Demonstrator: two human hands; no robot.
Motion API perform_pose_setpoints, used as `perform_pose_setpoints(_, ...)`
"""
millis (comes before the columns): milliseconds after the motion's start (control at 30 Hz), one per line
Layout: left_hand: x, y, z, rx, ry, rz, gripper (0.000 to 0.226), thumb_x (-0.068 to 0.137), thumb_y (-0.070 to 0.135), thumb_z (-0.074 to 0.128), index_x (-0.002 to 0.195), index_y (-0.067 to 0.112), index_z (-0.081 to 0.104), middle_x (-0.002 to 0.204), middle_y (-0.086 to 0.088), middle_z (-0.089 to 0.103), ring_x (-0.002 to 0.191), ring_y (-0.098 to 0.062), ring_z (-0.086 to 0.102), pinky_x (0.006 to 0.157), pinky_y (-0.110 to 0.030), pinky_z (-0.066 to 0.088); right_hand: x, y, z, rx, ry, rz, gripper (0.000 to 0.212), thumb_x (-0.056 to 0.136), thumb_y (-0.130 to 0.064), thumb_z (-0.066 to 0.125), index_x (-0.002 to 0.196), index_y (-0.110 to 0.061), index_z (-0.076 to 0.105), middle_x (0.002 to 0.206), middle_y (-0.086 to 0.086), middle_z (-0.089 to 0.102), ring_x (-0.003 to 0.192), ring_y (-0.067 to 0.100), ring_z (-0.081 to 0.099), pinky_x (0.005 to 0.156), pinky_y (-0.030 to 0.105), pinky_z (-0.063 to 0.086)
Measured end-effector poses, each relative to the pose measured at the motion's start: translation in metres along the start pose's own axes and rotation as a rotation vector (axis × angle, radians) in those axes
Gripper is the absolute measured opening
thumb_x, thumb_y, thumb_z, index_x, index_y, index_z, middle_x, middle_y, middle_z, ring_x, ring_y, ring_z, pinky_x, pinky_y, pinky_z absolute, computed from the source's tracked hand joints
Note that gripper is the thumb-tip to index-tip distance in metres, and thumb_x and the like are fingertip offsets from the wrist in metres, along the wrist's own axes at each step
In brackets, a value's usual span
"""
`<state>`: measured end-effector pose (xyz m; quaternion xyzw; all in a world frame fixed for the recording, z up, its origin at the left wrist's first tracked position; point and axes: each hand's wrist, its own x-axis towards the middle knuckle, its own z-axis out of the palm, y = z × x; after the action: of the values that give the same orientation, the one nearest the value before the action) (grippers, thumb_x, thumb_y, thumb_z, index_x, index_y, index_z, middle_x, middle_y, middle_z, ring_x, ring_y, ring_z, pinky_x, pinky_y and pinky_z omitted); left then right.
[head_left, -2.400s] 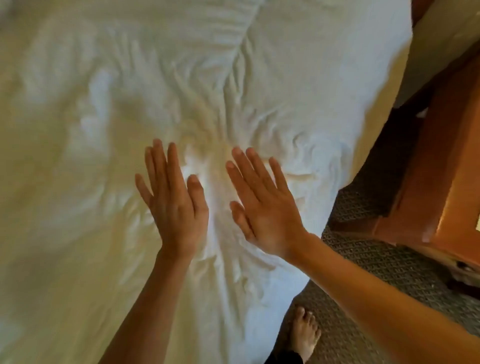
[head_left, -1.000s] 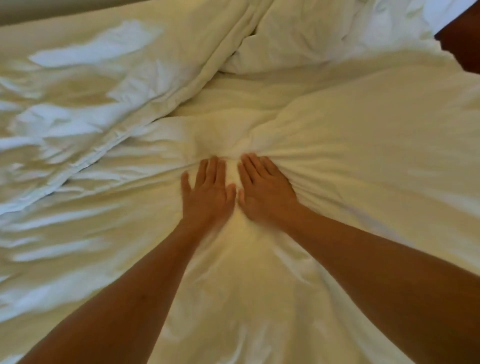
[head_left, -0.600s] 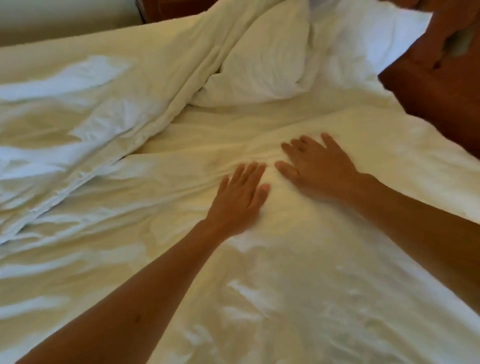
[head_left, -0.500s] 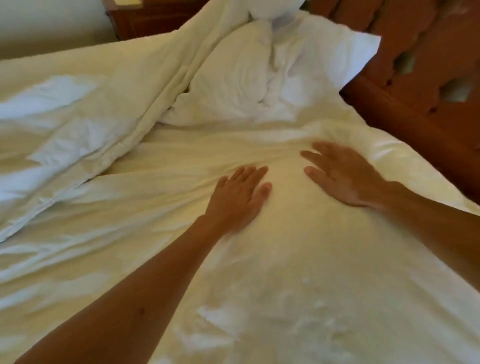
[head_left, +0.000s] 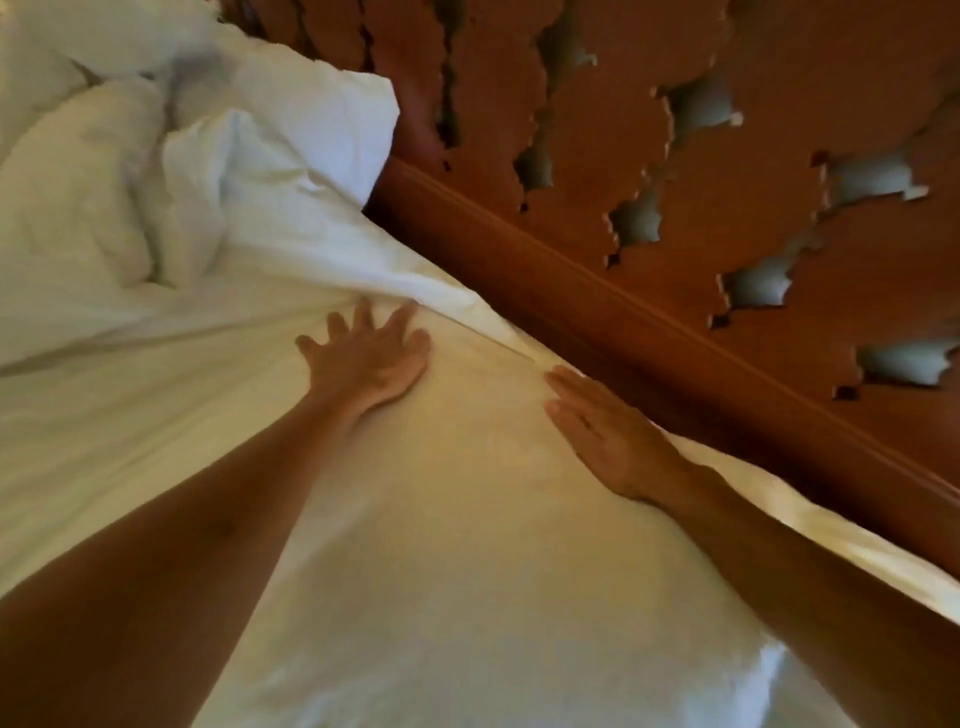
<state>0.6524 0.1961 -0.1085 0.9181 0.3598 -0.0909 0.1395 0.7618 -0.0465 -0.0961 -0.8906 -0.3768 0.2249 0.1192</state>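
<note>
Smoothing a white sheet (head_left: 467, 571) on the bed (head_left: 763, 525), pressing it under left hand (head_left: 370, 358) spread wide and right hand (head_left: 605, 434) flat, fingers (head_left: 563, 387) together. Seems soft, light, bunches easily (best pinched at the edge beside the right hand). Got a pillow (head_left: 291, 135) beyond the left hand, carved headboard (head_left: 675, 249) alongside the right.

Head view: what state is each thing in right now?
left hand, flat, fingers spread, pressing the sheet
right hand, flat, fingers together, on the sheet by the headboard
sheet, smooth under the hands, creased at left
pillow, crumpled, beside the headboard
headboard, upright, with cut-out holes
</note>
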Motion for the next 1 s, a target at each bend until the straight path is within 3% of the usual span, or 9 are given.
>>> perform_pose_setpoints(100, 0.002, 0.019, 0.000, 0.021, 0.004, -0.082, 0.058, 0.096, 0.058, 0.012, 0.152, 0.045, 0.005, 0.164, -0.004, 0.001, 0.147, -0.041, 0.007, 0.112, -0.068, 0.006, -0.025, 0.010, -0.014, -0.016, 0.154, 0.163, 0.057, 0.102, -0.056, 0.021, 0.142, -0.022, 0.045, 0.148, 0.005, 0.046, 0.137, 0.029, 0.042, 0.110, 0.043, 0.032)
perform_pose_setpoints(200, -0.012, 0.033, 0.001, 0.014, 0.043, -0.073, 0.060, 0.096, 0.056, 0.012, 0.154, 0.039, 0.004, 0.164, -0.004, 0.000, 0.147, -0.042, 0.003, 0.112, -0.069, 0.003, -0.086, -0.006, -0.003, -0.105, 0.113, -0.159, 0.072, 0.094, -0.064, 0.003, 0.156, -0.030, 0.016, 0.161, -0.013, 0.011, 0.150, 0.008, 0.006, 0.122, 0.033, 0.007)
perform_pose_setpoints(333, -0.071, 0.067, 0.007, 0.070, 0.010, 0.148, 0.061, 0.097, 0.059, 0.012, 0.153, 0.038, 0.003, 0.164, -0.001, -0.003, 0.149, -0.037, -0.006, 0.112, -0.068, -0.002, -0.114, 0.022, 0.004, -0.096, 0.248, 0.147, 0.092, 0.084, -0.066, -0.007, 0.150, -0.016, 0.033, 0.160, 0.007, 0.026, 0.148, 0.023, 0.022, 0.121, 0.039, 0.018)
perform_pose_setpoints(467, -0.124, 0.098, 0.021, 0.137, 0.048, 0.353, 0.059, 0.098, 0.058, 0.012, 0.154, 0.039, 0.003, 0.164, 0.001, 0.000, 0.150, -0.031, -0.003, 0.114, -0.065, 0.001, -0.186, 0.019, 0.031, -0.124, 0.267, -0.069, 0.074, 0.097, -0.062, 0.004, 0.155, -0.022, 0.025, 0.163, 0.001, 0.018, 0.151, 0.020, 0.012, 0.120, 0.048, 0.018)
perform_pose_setpoints(600, -0.159, 0.116, 0.032, 0.221, 0.037, 0.411, 0.062, 0.097, 0.062, 0.009, 0.154, 0.039, 0.003, 0.164, -0.001, -0.001, 0.150, -0.031, -0.004, 0.115, -0.062, 0.001, -0.216, 0.092, 0.017, 0.013, 0.329, 0.479, 0.078, 0.092, -0.061, 0.004, 0.157, -0.019, 0.011, 0.165, 0.004, 0.005, 0.152, 0.024, 0.000, 0.122, 0.049, 0.006)
perform_pose_setpoints(733, -0.188, 0.136, 0.040, 0.086, 0.032, 0.370, 0.063, 0.099, 0.060, 0.015, 0.155, 0.034, 0.003, 0.165, -0.003, 0.002, 0.151, -0.029, -0.004, 0.117, -0.057, -0.003, -0.279, 0.078, 0.058, -0.083, 0.289, -0.032, 0.058, 0.101, -0.055, 0.012, 0.155, -0.034, 0.018, 0.165, 0.002, 0.009, 0.152, 0.024, 0.004, 0.120, 0.053, 0.012)
perform_pose_setpoints(800, -0.200, 0.132, 0.037, -0.104, 0.019, 0.386, 0.061, 0.102, 0.055, 0.020, 0.156, 0.030, 0.006, 0.164, -0.002, 0.007, 0.151, -0.024, 0.000, 0.119, -0.051, -0.004, -0.298, 0.108, 0.062, 0.086, 0.319, 0.225, 0.054, 0.101, -0.055, 0.011, 0.154, -0.043, 0.009, 0.165, -0.001, 0.003, 0.152, 0.023, -0.002, 0.119, 0.056, 0.012)
perform_pose_setpoints(900, -0.218, 0.115, 0.037, -0.464, 0.126, 0.334, 0.058, 0.104, 0.042, 0.034, 0.156, 0.019, 0.021, 0.160, -0.006, 0.025, 0.148, -0.023, 0.020, 0.122, -0.046, 0.010, -0.302, 0.095, 0.057, 0.237, 0.491, 0.640, 0.060, 0.101, -0.052, 0.014, 0.157, -0.030, 0.006, 0.165, 0.004, -0.004, 0.151, 0.028, -0.005, 0.120, 0.057, 0.002)
perform_pose_setpoints(1000, -0.263, 0.100, 0.052, -0.444, 0.260, 0.350, 0.059, 0.099, 0.039, 0.031, 0.150, 0.009, 0.033, 0.153, -0.014, 0.038, 0.142, -0.030, 0.034, 0.118, -0.049, 0.021, -0.350, 0.034, 0.109, -0.131, 0.417, -0.214, 0.056, 0.102, -0.046, 0.028, 0.153, -0.025, 0.029, 0.163, 0.010, 0.013, 0.151, 0.030, 0.010, 0.120, 0.053, 0.011)
